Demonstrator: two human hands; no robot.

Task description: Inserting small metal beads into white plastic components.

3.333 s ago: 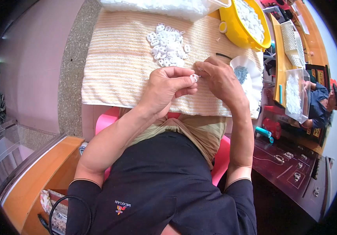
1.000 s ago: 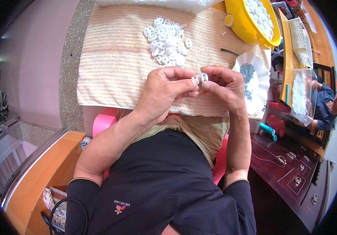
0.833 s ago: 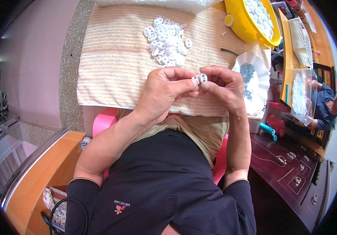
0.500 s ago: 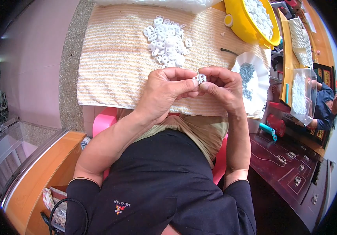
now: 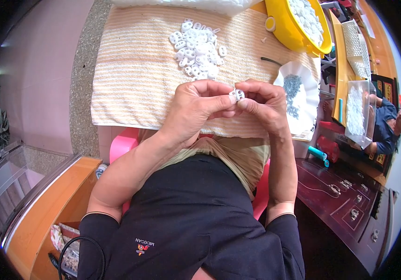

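A small white plastic cord lock [image 5: 238,94] with two holes is pinched between my hands over the near edge of the towel. My left hand [image 5: 195,103] grips its left side between thumb and fingers. From the right, the thumb and forefinger of my right hand [image 5: 266,102] close on the same piece. Just beyond my hands lies a heap of similar white cord locks [image 5: 198,49]. To the right, a white fluted dish [image 5: 308,100] holds a pile of tiny dark grey parts [image 5: 293,93], which look like springs.
A striped towel [image 5: 130,70] covers the table. At the far right stands a yellow basin [image 5: 282,28] of white pieces, with a white cap [image 5: 270,24] beside it. A dark thin strip [image 5: 270,60] lies near the dish. Another person [image 5: 387,126] sits at the right, by a clear tray [image 5: 356,112].
The cord lock has turned slightly between my fingertips, and my right thumb has shifted a little on it. Both hands stay in nearly the same place.
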